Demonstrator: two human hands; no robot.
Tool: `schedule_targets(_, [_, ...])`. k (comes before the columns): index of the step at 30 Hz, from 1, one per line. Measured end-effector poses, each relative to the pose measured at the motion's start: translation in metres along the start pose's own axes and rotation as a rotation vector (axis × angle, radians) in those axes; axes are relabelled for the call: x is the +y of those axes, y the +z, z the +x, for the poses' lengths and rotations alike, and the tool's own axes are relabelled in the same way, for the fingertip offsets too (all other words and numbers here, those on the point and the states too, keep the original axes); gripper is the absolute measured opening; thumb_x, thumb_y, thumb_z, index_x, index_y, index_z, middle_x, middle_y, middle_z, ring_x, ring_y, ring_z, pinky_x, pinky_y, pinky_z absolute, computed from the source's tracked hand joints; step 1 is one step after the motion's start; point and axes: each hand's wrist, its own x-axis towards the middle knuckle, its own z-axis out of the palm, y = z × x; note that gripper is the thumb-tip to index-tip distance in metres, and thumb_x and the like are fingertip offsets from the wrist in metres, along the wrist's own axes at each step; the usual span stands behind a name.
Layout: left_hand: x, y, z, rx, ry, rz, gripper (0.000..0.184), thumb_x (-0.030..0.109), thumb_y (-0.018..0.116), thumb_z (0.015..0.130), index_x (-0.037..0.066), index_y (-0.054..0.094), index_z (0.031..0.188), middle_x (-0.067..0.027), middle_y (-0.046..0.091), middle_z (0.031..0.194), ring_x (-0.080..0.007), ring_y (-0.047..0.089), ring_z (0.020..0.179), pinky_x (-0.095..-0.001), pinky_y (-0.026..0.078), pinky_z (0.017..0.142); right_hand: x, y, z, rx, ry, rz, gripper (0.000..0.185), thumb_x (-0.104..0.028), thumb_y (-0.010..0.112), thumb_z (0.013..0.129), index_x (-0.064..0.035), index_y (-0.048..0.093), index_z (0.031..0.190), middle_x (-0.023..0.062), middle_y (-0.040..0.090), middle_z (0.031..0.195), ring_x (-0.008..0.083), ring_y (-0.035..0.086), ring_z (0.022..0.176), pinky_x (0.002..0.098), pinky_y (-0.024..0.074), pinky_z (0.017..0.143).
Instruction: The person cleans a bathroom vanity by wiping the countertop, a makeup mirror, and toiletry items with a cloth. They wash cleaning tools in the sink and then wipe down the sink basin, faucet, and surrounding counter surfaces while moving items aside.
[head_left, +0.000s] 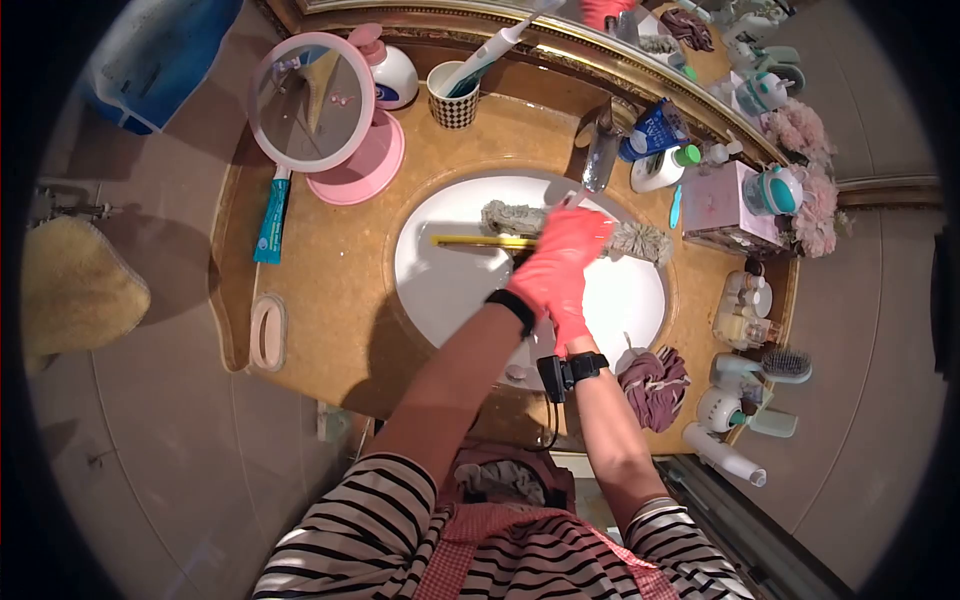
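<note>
Both my hands wear pink rubber gloves and overlap above the white sink (430, 285). My left hand (570, 245) is on top, its fingers closed over the middle of a long, fluffy grey scrubber (640, 241), slightly blurred. The scrubber lies across the back of the basin, below the metal faucet (602, 155). A thin yellow bar (480, 241) sticks out to the left from under this hand; whether it joins the scrubber is hidden. My right hand (569, 318) is close below the left, its fingers hidden behind it.
A crumpled mauve cloth (655, 388) lies right of the sink. A pink round mirror (311, 103), a checkered cup (453, 97) and a teal tube (271, 218) stand or lie left. Bottles, a tissue box (720, 208) and a hairbrush (786, 365) line the right side.
</note>
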Motion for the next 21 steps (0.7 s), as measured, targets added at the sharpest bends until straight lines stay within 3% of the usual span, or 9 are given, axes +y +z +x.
schedule_targets(2, [-0.061,0.019,-0.023,0.374,0.227,0.26,0.018,0.025,0.054,0.085,0.009,0.057,0.077,-0.0087,0.064,0.078,-0.0333,0.062,0.082,-0.0536,0.04,0.088,-0.005,-0.004,0.006,-0.012,0.162,0.245,0.025,-0.014,0.06,0.086,-0.0053,0.052,0.107,0.0054,0.055,0.069,0.0148,0.052,0.056,0.03,0.0435,0.053])
schedule_targets(5, [-0.1,0.0,-0.025,-0.204,-0.193,0.227,0.025,0.03,0.057,0.086,0.007,0.062,0.096,-0.0139,0.065,0.098,-0.0329,0.061,0.096,-0.0506,0.039,0.097,-0.004,-0.01,0.004,0.002,0.175,0.351,0.023,-0.012,0.057,0.084,-0.0046,0.052,0.105,0.0054,0.054,0.064,0.0118,0.047,0.04,0.0286,0.0386,0.037])
schedule_targets(8, [-0.122,0.029,-0.034,0.415,-0.744,-0.098,0.059,0.04,0.06,0.087,-0.001,0.051,0.129,-0.0249,0.043,0.138,-0.0281,0.048,0.125,-0.0381,0.037,0.104,-0.015,-0.017,-0.006,0.043,0.136,0.195,0.029,-0.015,0.06,0.084,-0.0039,0.052,0.11,0.0072,0.06,0.072,0.0167,0.057,0.05,0.0305,0.047,0.048])
schedule_targets(9, [-0.095,0.009,-0.029,0.416,-0.743,-0.098,0.059,0.04,0.06,0.087,-0.001,0.051,0.129,-0.0249,0.043,0.138,-0.0281,0.048,0.125,-0.0381,0.037,0.104,-0.004,-0.013,-0.003,0.135,-0.01,0.108,0.034,-0.015,0.06,0.086,-0.0041,0.051,0.117,0.0095,0.063,0.084,0.0183,0.06,0.064,0.0305,0.0494,0.059])
schedule_targets(11, [-0.029,-0.029,-0.025,0.11,-0.807,-1.523,0.052,0.038,0.061,0.087,-0.001,0.056,0.121,-0.0184,0.056,0.122,-0.0241,0.055,0.112,-0.0345,0.042,0.097,0.02,-0.008,-0.003,0.231,-0.147,0.017,0.039,-0.016,0.06,0.088,-0.0044,0.05,0.124,0.0117,0.065,0.096,0.0198,0.064,0.077,0.0306,0.0519,0.07])
schedule_targets(13, [-0.012,-0.047,-0.016,-0.004,-0.831,-1.603,0.045,0.033,0.058,0.091,-0.001,0.055,0.12,-0.0159,0.058,0.116,-0.0239,0.057,0.107,-0.0349,0.044,0.096,0.019,-0.006,0.002,0.248,-0.439,-0.238,0.04,-0.026,0.064,0.085,-0.0044,0.056,0.118,0.0124,0.064,0.104,0.0239,0.061,0.092,0.0321,0.0471,0.085])
schedule_targets(15, [-0.007,-0.055,-0.021,-0.123,-0.869,-1.68,0.037,0.028,0.055,0.094,0.0,0.054,0.118,-0.0134,0.06,0.111,-0.0237,0.059,0.102,-0.0353,0.046,0.094,-0.007,-0.021,-0.02,0.06,-0.412,0.236,0.042,-0.031,0.057,0.088,-0.0068,0.058,0.122,0.0112,0.064,0.111,0.0278,0.062,0.096,0.0333,0.0477,0.084])
schedule_targets(18, [-0.003,-0.063,-0.027,-0.079,-0.795,-1.437,0.031,0.034,0.051,0.092,0.006,0.062,0.102,-0.0058,0.064,0.089,-0.0165,0.06,0.077,-0.0288,0.047,0.076,-0.003,-0.032,-0.016,0.014,-0.303,-0.552,0.042,-0.031,0.057,0.088,-0.0083,0.059,0.122,0.012,0.065,0.11,0.0268,0.063,0.094,0.0331,0.0489,0.082])
schedule_targets(21, [-0.032,-0.021,-0.025,0.027,-0.895,-1.663,0.03,0.032,0.052,0.092,0.005,0.062,0.1,-0.0071,0.065,0.088,-0.0171,0.062,0.075,-0.0308,0.05,0.073,-0.007,-0.023,-0.021,0.007,-0.256,0.041,0.048,-0.019,0.061,0.086,-0.0053,0.05,0.131,0.013,0.063,0.116,0.0223,0.061,0.105,0.0355,0.0472,0.09])
